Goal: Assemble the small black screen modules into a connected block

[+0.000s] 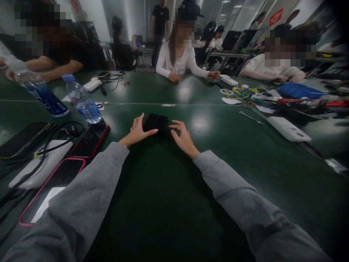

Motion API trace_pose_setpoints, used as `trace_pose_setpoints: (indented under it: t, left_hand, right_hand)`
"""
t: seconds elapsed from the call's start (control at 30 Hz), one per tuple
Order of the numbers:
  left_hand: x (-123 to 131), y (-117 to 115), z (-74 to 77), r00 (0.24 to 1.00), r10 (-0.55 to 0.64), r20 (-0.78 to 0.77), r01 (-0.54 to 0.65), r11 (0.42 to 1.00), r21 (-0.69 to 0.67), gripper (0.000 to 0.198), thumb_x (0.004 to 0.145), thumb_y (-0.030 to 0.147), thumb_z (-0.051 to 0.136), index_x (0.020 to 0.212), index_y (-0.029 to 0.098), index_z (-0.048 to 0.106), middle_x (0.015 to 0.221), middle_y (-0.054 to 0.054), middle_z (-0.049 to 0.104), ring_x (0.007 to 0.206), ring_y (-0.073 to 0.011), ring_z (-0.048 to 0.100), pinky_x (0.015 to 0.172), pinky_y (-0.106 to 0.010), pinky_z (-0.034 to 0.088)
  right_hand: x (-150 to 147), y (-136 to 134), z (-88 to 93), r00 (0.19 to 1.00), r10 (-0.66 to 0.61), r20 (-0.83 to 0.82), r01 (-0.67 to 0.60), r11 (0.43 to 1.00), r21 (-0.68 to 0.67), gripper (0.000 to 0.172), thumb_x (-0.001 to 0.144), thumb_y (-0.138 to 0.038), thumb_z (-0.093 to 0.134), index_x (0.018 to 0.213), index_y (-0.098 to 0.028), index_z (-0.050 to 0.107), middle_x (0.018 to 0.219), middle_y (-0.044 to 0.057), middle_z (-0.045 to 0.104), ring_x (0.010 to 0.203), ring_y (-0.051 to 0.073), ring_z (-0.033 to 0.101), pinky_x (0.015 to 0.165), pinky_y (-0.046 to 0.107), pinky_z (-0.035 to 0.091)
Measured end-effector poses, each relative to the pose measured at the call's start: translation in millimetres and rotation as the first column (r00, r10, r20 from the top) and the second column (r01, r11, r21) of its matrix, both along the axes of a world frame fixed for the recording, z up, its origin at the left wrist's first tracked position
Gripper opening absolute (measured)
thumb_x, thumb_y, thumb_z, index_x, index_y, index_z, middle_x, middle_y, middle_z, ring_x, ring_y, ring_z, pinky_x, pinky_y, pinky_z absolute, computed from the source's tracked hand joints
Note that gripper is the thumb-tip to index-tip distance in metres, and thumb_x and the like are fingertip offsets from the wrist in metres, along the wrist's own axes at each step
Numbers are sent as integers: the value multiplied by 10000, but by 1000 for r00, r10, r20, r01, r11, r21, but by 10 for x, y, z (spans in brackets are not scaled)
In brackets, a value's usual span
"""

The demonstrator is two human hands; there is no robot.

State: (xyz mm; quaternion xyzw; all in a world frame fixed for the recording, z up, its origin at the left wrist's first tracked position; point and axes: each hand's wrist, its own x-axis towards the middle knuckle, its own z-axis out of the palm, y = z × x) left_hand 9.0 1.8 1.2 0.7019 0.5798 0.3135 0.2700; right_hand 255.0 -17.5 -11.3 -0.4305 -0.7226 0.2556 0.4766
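Bottles (pixel 84 105) and phones (pixel 89 142) left of black box (pixel 156 122), wrench (pixel 251 117) right

Light is dim: pale glare marks the table (pixel 169 189) toward its far edge, shadow deepens toward the near edge, the black object (pixel 156 122) loses detail, and blur smears the right edge.
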Motion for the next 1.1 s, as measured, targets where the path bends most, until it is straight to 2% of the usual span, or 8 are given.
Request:
trace_pose_setpoints:
  t: [0.07, 0.17, 0.23, 0.33, 0.53, 0.63, 0.8, 1.1]
  left_hand:
    - [156, -84, 47, 996, 71, -48, -66, 994, 90, 1194, 659, 724, 726, 1555, 222, 118, 1542, -229, 298, 1412, -444, 317, 1113, -627, 281]
    - [383, -193, 144, 982, 107, -156, -84, 985, 148, 1187, 694, 777, 647, 1546, 130, 133, 1470, -276, 377, 1364, -485, 343, 1097, -647, 264]
    - [497, -228, 190, 965, 133, -227, -99, 983, 155, 1203, 685, 778, 651, 1537, 87, 155, 1438, -304, 388, 1324, -524, 358, 1074, -663, 267]
    - [607, -230, 191, 941, 183, -284, -129, 971, 200, 1213, 653, 715, 725, 1535, 96, 167, 1425, -299, 376, 1297, -545, 358, 1053, -665, 280]
    - [684, -220, 78, 925, 244, -292, -167, 950, 264, 1129, 669, 538, 772, 1545, 191, 149, 1461, -227, 299, 1278, -538, 366, 1028, -670, 304]
    - [715, -261, 39, 920, 280, -275, -214, 945, 247, 1083, 694, 511, 736, 1541, 183, 145, 1456, -231, 276, 1291, -540, 322, 1022, -698, 276]
    - [765, -336, 15, 897, 381, -225, -308, 903, 301, 1047, 713, 502, 709, 1536, 188, 143, 1458, -226, 273, 1310, -509, 290, 1035, -690, 258]
    - [775, -349, 39, 892, 395, -219, -312, 889, 335, 975, 749, 480, 685, 1529, 181, 182, 1459, -211, 275, 1301, -489, 331, 1049, -655, 288]
  right_hand:
    - [1, -5, 11, 1000, -19, -9, 20, 1000, 14, 423, 889, -249, 539, 1299, -213, 441, 1173, 98, 665, 1139, 239, 621, 1063, 490, 454]
    - [4, -2, 12, 998, -43, -37, 44, 998, 45, 437, 887, -257, 535, 1308, -206, 430, 1176, 109, 657, 1149, 239, 609, 1068, 491, 445]
    - [7, 9, 0, 997, -52, -62, 55, 997, 52, 450, 882, -263, 537, 1313, -202, 421, 1164, 113, 658, 1145, 237, 607, 1063, 488, 447]
    - [11, 27, -23, 995, -55, -78, 58, 998, 40, 472, 880, -272, 533, 1328, -203, 399, 1178, 112, 651, 1151, 234, 602, 1062, 487, 448]
    - [14, 29, -25, 997, -48, -57, 50, 998, 30, 478, 892, -265, 517, 1348, -218, 384, 1202, 100, 636, 1172, 225, 589, 1075, 477, 441]
    - [18, 38, -34, 998, -40, -57, 41, 999, 22, 475, 900, -273, 511, 1353, -223, 379, 1213, 101, 626, 1183, 223, 580, 1082, 471, 435]
    - [24, 66, -67, 998, -35, -59, 37, 999, 19, 473, 902, -285, 519, 1350, -218, 383, 1220, 108, 616, 1189, 226, 569, 1072, 473, 435]
    - [19, 71, -68, 997, -20, -73, 22, 1000, 22, 458, 898, -290, 529, 1328, -219, 392, 1232, 114, 605, 1216, 231, 548, 1077, 475, 430]
